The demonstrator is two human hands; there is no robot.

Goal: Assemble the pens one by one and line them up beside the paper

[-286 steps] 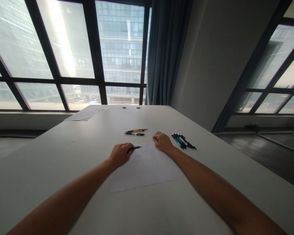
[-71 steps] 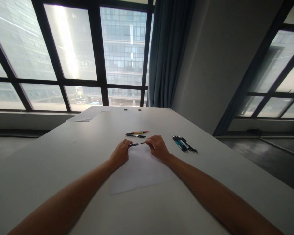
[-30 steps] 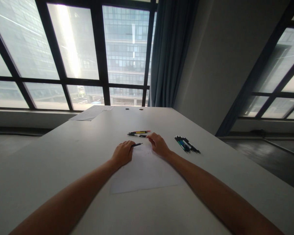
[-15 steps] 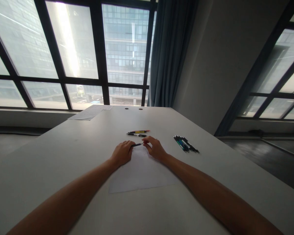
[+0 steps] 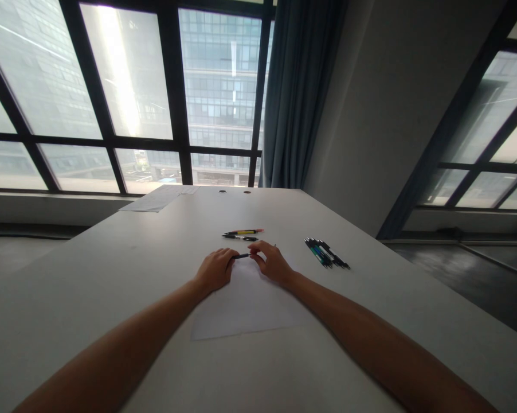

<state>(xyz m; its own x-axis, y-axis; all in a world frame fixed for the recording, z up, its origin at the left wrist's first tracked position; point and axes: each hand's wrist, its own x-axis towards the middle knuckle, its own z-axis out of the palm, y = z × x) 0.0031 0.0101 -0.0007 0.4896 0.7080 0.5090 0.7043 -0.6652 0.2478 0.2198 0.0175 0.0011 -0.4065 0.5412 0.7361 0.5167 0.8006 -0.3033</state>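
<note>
At frame centre, a dark pen (image 5: 241, 256) pinched by the left hand (image 5: 215, 269) has now been gripped at its tip by the right hand (image 5: 272, 265).

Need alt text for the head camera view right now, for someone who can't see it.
Both hands meet on a dark pen above a white sheet of paper on a pale table: the left hand grips one end, the right hand pinches the other. Two more pens lie just beyond, and a bundle of pens lies to the right.
</note>
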